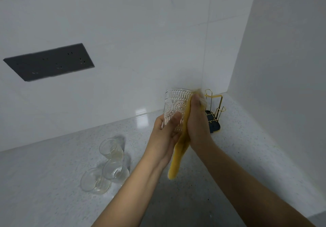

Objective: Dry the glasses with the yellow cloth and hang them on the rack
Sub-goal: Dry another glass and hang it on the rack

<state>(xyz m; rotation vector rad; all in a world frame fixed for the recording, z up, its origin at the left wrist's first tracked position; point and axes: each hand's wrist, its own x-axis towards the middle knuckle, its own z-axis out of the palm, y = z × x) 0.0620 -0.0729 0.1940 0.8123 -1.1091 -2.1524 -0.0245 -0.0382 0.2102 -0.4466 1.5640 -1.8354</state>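
Observation:
An embossed clear glass (pixel 176 103) is held upright above the counter, its lower half gripped by my left hand (pixel 165 135). My right hand (pixel 198 121) presses the yellow cloth (pixel 178 158) flat against the glass's right side; the cloth's tail hangs down between my wrists. Three more clear glasses (pixel 110 150) (pixel 114 171) (pixel 94 181) stand on the counter to the lower left. The gold wire rack (pixel 216 110) on its dark base stands in the corner behind my right hand, partly hidden, with nothing hanging on the pegs I can see.
The speckled grey counter (pixel 61 182) runs to white tiled walls at the back and right. A dark socket panel (pixel 49 62) is set in the back wall at the left.

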